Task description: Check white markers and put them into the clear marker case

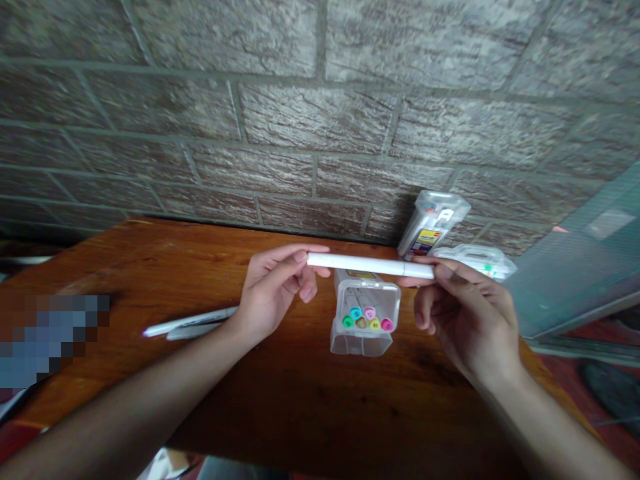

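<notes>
A white marker pen (367, 264) is held level above the table, pinched at both ends. My left hand (277, 287) grips its left end between thumb and fingers. At the right end, my right hand (470, 307) has thumb and fingers closed on it. Just below the marker, an open clear plastic case (361, 345) lies on the table with its mouth toward me. Inside show several markers (369, 313) with coloured round ends, among them green, blue, pink and yellow. Loose white markers (195, 323) lie to the left, partly hidden behind my left hand.
The wooden table (300, 400) backs onto a stone-block wall (280, 127). A tall clear marker case (431, 223) stands near the wall, with another clear case (480, 257) behind my right hand. A glass panel (590, 253) is at right; a pixelated patch (45, 347) covers something at left.
</notes>
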Demonstrator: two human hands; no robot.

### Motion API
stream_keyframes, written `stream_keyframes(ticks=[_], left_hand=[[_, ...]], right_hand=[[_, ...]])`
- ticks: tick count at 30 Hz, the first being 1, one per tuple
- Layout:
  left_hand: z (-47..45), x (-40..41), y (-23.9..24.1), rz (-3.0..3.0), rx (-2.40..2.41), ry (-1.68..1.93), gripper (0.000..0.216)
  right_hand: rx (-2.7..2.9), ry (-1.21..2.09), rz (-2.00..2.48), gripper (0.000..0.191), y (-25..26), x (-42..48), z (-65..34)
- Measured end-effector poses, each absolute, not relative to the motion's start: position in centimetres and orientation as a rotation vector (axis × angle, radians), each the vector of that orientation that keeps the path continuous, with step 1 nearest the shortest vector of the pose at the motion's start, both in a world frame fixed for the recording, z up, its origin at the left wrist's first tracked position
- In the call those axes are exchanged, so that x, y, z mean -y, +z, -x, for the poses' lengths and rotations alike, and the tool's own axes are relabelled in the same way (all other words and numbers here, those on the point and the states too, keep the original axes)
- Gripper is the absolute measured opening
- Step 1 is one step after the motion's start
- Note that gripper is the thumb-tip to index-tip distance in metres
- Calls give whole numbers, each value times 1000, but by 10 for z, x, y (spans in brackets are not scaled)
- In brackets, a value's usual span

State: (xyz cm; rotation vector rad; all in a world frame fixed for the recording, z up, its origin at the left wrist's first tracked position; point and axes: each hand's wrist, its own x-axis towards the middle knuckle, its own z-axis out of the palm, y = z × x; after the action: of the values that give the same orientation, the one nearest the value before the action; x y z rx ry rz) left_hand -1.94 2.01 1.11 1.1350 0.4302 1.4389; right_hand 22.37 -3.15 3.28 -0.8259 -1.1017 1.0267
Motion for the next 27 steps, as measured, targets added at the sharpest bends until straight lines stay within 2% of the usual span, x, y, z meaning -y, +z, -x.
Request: stream_keyframes(ticks=[19,27], left_hand=[[21,-20,10,-1101,-416,1413,23],[20,-20,10,-1107,-433,1415,22]], right_hand=[[1076,1051,848,14,35,32,-222],[1071,1036,836,21,34,32,-221]])
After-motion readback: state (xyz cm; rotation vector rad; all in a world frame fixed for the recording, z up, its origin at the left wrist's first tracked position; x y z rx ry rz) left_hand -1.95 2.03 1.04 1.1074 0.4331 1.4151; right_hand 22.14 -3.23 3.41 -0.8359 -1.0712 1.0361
